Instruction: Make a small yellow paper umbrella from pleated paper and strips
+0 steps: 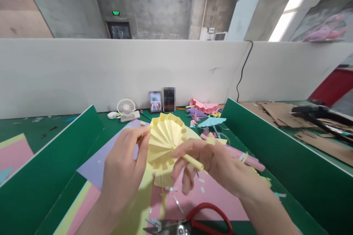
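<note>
A round, pleated yellow paper umbrella (pixel 162 136) is held up in the middle, its inner side and a rolled paper stick (pixel 193 162) facing me. My left hand (pixel 127 154) pinches the pleated rim on the left between thumb and fingers. Loosely curled, my right hand (pixel 209 161) has a finger at the hub and the stick running between its fingers. Below lie sheets of pink paper (pixel 217 202), yellow paper (pixel 135 198) and purple paper (pixel 102 163). Red-handled scissors (pixel 211 205) rest at the near edge, with small white paper scraps around.
Low green walls (pixel 264 147) flank the work area. At the back stand a small white fan (pixel 126 107), a phone (pixel 155 102) and a second dark-screened device (pixel 169 100). Pink, purple and a blue paper umbrella (pixel 211 121) are piled back right. Cardboard (pixel 286 115) lies beyond the right wall.
</note>
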The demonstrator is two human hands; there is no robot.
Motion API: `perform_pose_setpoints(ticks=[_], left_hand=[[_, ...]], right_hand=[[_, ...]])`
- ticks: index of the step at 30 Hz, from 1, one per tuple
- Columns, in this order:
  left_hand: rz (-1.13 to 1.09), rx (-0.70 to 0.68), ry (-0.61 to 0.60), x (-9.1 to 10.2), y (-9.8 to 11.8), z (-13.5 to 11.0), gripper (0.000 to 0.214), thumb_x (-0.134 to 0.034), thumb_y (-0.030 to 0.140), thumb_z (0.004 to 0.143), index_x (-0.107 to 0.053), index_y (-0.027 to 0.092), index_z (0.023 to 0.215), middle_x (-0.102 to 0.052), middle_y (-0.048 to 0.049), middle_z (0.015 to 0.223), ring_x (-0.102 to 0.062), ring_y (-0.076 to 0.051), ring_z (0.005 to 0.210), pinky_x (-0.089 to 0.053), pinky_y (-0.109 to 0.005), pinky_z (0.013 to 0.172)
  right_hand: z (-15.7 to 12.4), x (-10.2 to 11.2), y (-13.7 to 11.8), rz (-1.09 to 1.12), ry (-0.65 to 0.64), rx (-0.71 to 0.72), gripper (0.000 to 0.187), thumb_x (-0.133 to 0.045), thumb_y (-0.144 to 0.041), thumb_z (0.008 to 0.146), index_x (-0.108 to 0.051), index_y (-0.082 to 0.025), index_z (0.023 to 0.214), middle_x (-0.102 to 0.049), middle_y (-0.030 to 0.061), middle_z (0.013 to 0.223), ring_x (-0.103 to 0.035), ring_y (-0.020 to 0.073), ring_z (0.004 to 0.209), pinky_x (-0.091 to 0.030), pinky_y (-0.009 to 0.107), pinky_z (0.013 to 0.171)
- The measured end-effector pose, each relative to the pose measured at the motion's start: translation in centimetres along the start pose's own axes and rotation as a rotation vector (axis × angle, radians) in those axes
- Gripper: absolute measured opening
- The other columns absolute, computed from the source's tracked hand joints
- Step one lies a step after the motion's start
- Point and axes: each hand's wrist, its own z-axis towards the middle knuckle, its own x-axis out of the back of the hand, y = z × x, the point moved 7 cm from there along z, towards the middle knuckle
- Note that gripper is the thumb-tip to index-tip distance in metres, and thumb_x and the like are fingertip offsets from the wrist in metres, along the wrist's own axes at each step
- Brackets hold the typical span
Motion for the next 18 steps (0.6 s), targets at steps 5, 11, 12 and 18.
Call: perform_pose_setpoints(ticks=[5,11,12,18], left_hand=[[0.137,-0.088,-0.240,-0.5,0.6,-0.3,0.011,-0.047,0.021,0.082,-0.053,0.026,0.091,-0.056,-0.0024,0.097,-0.054,-0.018,0.089,-0.043,-0.026,0.068],[0.357,-0.391,-0.294,-0.4,2.5,-1.4,0.019,-0.047,0.018,0.082,-0.053,0.024,0.099,-0.044,-0.0089,0.109,-0.045,-0.025,0.102,-0.041,-0.038,0.080],[0.384,-0.452,-0.300,-0.6,2.8,-1.6,0.020,-0.046,0.016,0.082,-0.053,0.023,0.099,-0.045,-0.0096,0.109,-0.044,-0.025,0.102,-0.040,-0.039,0.082],[0.371,-0.588,-0.314,-0.7,3.4,-2.1,0.018,-0.045,0.006,0.080,-0.054,0.017,0.090,-0.050,-0.0099,0.104,-0.046,-0.023,0.100,-0.040,-0.037,0.082]], right_hand=[[-0.3,1.5,-0.4,-0.127,0.235,0.049,0.058,-0.011,-0.055,0.089,-0.053,-0.018,0.073,-0.049,-0.0002,0.058,-0.048,0.0129,0.054,-0.042,0.028,0.057],[-1.3,1.7,-1.2,-0.394,0.293,0.053,0.054,-0.014,-0.056,0.088,-0.047,-0.020,0.067,-0.035,-0.0030,0.056,-0.034,0.0118,0.051,-0.032,0.026,0.051],[-1.4,1.5,-1.3,-0.414,0.277,0.063,0.054,-0.015,-0.056,0.088,-0.047,-0.020,0.065,-0.034,-0.0028,0.057,-0.032,0.0117,0.051,-0.031,0.026,0.051],[-1.6,1.4,-1.1,-0.405,0.260,0.046,0.055,-0.011,-0.059,0.086,-0.042,-0.020,0.063,-0.034,-0.0023,0.059,-0.030,0.0119,0.052,-0.030,0.027,0.052]])
